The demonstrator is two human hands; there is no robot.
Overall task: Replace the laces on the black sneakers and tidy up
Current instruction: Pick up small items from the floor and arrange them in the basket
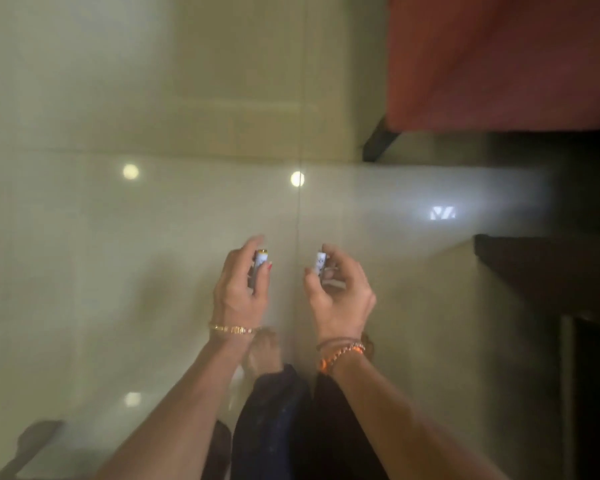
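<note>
Glossy pale tiles make up the floor point(118, 237), blurred and dotted with round light reflections. Above it the left hand point(239, 289) curls round a small white cylinder point(260, 268) with a gold end, while the right hand point(340, 289) pinches a similar white piece point(318, 262). Neither sneakers nor laces show.

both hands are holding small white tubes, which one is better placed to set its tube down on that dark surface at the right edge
Right, probably. The right hand pinches its small tube nearer the dark surface; the left hand, holding the other tube, would have to cross over it.
</note>
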